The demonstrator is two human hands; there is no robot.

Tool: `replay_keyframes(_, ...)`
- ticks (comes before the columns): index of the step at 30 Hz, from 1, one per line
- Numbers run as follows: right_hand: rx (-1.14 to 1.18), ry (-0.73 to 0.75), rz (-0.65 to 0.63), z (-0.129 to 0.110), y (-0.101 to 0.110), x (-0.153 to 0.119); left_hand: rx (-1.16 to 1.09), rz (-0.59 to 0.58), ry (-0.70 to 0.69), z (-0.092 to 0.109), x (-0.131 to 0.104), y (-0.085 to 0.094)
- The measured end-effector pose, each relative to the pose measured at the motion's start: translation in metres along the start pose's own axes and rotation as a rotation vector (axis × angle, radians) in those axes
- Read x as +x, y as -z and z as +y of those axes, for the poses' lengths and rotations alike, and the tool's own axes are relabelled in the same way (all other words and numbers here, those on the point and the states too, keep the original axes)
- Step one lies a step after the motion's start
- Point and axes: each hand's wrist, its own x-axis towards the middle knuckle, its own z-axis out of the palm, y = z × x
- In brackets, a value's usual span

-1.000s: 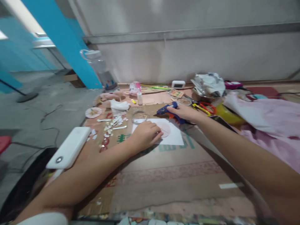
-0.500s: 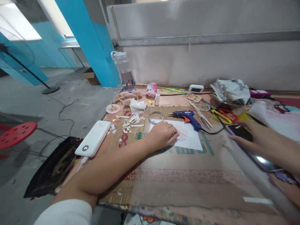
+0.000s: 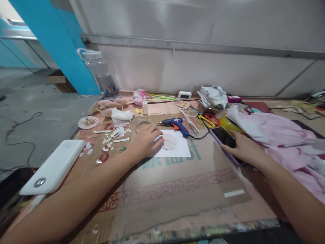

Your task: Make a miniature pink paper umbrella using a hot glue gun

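Note:
My left hand (image 3: 146, 140) rests on the left part of a white paper sheet (image 3: 184, 149), its fingers curled and the thumb close to them. Whatever it may hold is too small to make out. Just beyond the fingertips a round pink disc (image 3: 169, 141) with a thin line across it lies on the sheet. A blue hot glue gun (image 3: 177, 124) lies behind the paper, its nozzle pointing left. On the right, my right hand (image 3: 242, 145) grips a dark-screened smartphone (image 3: 223, 136) in a purple case, thumb on the near edge and fingers on the far edge.
A white power bank (image 3: 57, 166) lies at the left table edge. White paper scraps (image 3: 118, 134), a pleated pink disc (image 3: 88, 122) and a water bottle (image 3: 103, 74) are on the left. Scissors (image 3: 212, 119), a small glue bottle (image 3: 145, 106) and pink cloth (image 3: 274, 127) lie further back and right.
The view has turned right, so the table's contents appear further left. My left hand has uncovered more of the pink disc. My right hand stays on the phone, which lies flatter against the table.

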Motion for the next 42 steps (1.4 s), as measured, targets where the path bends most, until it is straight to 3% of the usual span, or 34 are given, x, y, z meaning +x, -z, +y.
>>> replay_keyframes(6, -0.007, -0.052, -0.089, -0.014, 0.002, 0.000, -0.001, -0.134, -0.049, 0.011, -0.001, -0.005)
replay_keyframes(12, 0.065, -0.019, -0.050, -0.014, 0.002, -0.006, -0.012, -0.124, -0.068, 0.004, -0.004, -0.008)
replay_keyframes(22, 0.234, 0.019, -0.093, 0.000, 0.015, -0.019, -0.025, -0.113, -0.068, -0.001, -0.006, -0.014)
replay_keyframes(28, 0.141, 0.026, -0.053, -0.010, 0.001, -0.007, -0.005, -0.105, -0.072, 0.000, -0.004, -0.012)
replay_keyframes(33, 0.145, -0.004, -0.079, -0.017, 0.003, -0.010, -0.003, -0.112, -0.057, 0.001, -0.004, -0.010)
replay_keyframes(37, 0.296, 0.007, -0.081, -0.003, 0.013, -0.019, -0.039, -0.120, -0.049, -0.002, -0.005, -0.013)
replay_keyframes(42, 0.488, 0.130, -0.038, 0.029, 0.025, -0.022, -0.057, -0.098, -0.064, -0.003, -0.005, -0.014)
